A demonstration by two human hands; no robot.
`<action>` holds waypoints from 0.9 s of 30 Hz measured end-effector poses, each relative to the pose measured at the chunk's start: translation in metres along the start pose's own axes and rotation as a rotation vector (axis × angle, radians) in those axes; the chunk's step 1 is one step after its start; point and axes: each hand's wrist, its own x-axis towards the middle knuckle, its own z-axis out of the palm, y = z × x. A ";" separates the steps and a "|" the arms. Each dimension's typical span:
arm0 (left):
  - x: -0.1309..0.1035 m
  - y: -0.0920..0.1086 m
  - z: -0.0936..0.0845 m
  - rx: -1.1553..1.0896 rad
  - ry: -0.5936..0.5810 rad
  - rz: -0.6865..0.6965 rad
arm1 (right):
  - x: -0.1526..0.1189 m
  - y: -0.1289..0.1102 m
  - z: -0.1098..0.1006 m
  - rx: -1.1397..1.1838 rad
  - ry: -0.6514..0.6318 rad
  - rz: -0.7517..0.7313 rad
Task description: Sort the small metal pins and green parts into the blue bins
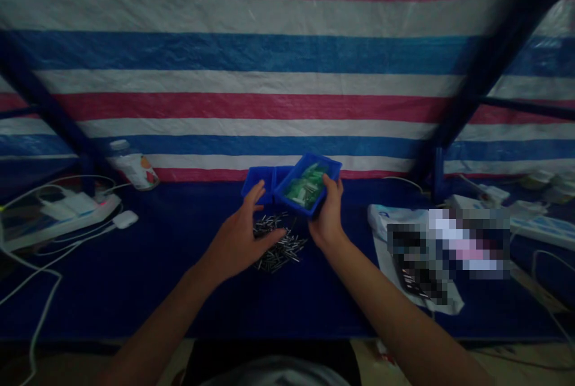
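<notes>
My right hand (330, 209) grips the right side of a blue plastic bin (291, 209), which is raised and tilted toward me. Inside it lie green and clear small pieces (308, 185), too blurred to name. Over a loose pile of thin, dark metal pins (283, 254) hovers my left hand (245, 233), its thumb and fingers apart and nothing between them. Behind that hand, two blue bins (259, 178) stand side by side at the back of the table; the raised bin partly hides the right one.
A bottle (137, 164) leans at the back left near a white power strip (85, 215) with cables. At right, a white plastic bag (381, 224) lies beneath pixelated items, near another power strip (539, 224). Striped sheeting (287, 87) hangs behind the blue table (148, 278), between dark blue posts.
</notes>
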 end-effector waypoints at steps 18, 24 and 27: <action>-0.023 -0.054 0.052 0.244 -0.121 0.059 | -0.022 0.022 -0.022 -0.623 -0.096 -0.280; -0.025 -0.055 0.050 0.159 -0.082 0.016 | -0.022 0.025 -0.024 -0.820 -0.335 -0.458; -0.023 -0.055 0.049 0.045 -0.045 -0.052 | -0.020 0.023 -0.023 -0.915 -0.409 -0.515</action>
